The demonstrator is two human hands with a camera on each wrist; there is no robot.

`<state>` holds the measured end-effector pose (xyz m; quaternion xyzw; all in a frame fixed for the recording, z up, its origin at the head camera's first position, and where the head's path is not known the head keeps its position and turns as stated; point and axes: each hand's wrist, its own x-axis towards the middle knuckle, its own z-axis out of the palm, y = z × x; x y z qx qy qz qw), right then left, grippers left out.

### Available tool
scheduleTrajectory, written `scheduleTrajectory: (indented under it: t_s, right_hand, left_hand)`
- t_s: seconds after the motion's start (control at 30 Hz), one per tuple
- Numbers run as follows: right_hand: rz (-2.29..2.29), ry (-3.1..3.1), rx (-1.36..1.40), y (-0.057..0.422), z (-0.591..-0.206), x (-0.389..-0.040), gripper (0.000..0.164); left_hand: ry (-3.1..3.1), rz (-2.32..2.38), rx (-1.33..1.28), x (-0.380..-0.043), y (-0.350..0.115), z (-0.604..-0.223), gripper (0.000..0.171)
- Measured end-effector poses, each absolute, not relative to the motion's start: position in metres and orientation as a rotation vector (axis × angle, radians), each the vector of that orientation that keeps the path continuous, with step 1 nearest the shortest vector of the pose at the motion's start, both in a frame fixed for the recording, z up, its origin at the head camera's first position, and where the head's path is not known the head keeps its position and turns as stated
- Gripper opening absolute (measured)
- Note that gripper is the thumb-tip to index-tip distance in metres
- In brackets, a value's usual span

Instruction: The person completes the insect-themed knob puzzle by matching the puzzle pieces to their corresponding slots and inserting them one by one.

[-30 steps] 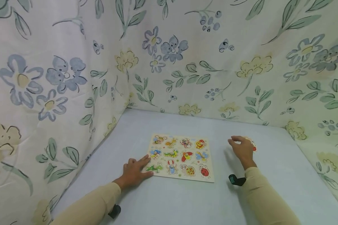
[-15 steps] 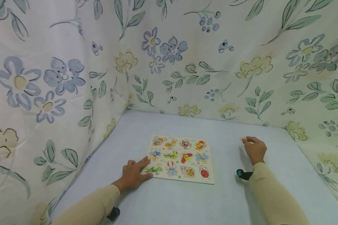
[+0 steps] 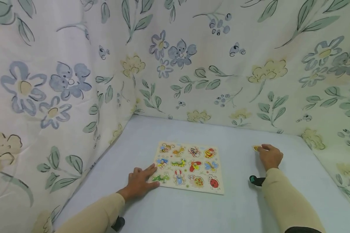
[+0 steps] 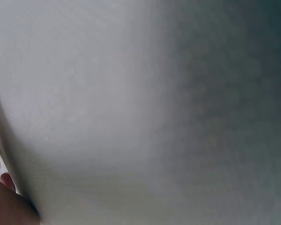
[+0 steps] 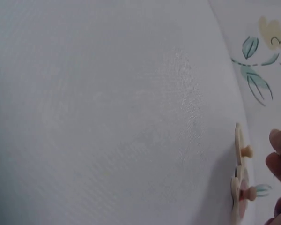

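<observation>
A pale wooden knob puzzle (image 3: 171,171) with insect pictures lies flat on the table in the head view. My left hand (image 3: 138,182) rests at its lower left corner, fingers spread, index finger and thumb at the edge. In the left wrist view, only part of that hand (image 4: 11,204) shows at the lower left. To the right, my right hand (image 3: 271,158) hovers over loose puzzle pieces, mostly hiding them; one yellowish piece (image 3: 255,148) shows beside the fingertips. The right wrist view has knobbed pieces (image 5: 238,143) on the table, a gap between them and my bent fingers (image 5: 277,164).
A white cloth (image 3: 192,210) covers the table. Floral curtains (image 3: 180,84) close off its back and left sides. A black wrist camera (image 3: 256,180) juts from beside the right wrist, and another (image 3: 118,223) sits under the left wrist.
My right hand has moved to the right, from beside the loose pieces to over them, covering the red one seen earlier. My left hand stays at the puzzle's corner.
</observation>
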<state>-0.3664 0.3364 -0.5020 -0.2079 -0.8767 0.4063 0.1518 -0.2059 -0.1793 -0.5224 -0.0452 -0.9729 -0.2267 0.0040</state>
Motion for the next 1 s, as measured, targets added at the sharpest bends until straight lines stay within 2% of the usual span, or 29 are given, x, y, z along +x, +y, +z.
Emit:
scheduleTrajectory:
  t_s: [0.47, 0.8, 1.0]
  right_hand:
    - [1.204, -2.555, -0.653, 0.339, -0.512, -0.382, 0.038]
    - [1.137, -2.587, -0.625, 0.341, -0.514, -0.385, 0.033]
    - [1.096, -2.533, -0.518, 0.336, -0.518, -0.389, 0.032]
  left_hand:
    - [-3.041, -0.707, -0.146, -0.205, -0.180, -0.523, 0.073]
    - [-3.053, -0.694, -0.149, -0.206, -0.179, -0.521, 0.073]
    - [-3.053, -0.695, -0.143, -0.206, -0.179, -0.521, 0.074]
